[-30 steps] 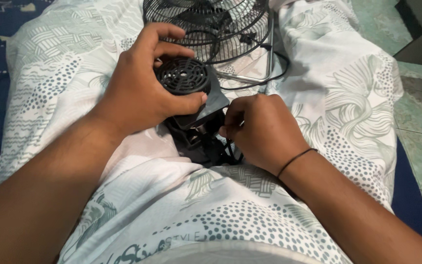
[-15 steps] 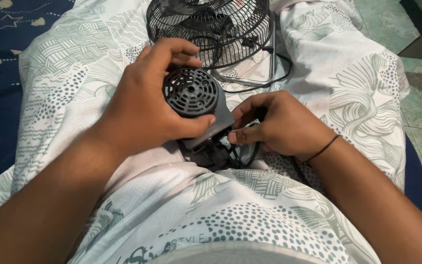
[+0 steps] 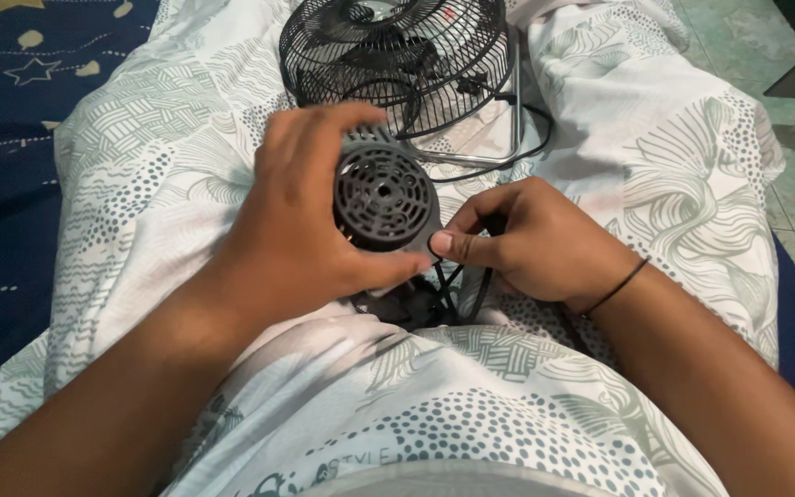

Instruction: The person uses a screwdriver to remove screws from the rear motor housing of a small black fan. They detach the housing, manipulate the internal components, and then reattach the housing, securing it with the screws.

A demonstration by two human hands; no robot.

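On lap, over patterned sheet (image 3: 692, 212): left hand (image 3: 296, 239) fingers wrapped round black motor housing (image 3: 384, 198), right hand (image 3: 535, 244) pinching black wires (image 3: 448, 285) beneath. Tug too hard, wires probably snap, or housing slips.

Your single head-worn camera looked steeply down from close above your lap, facing forward along your legs. Your left hand (image 3: 292, 239) and right hand (image 3: 535, 244) filled the centre, a wire fan cage (image 3: 393, 55) lay at the top edge.
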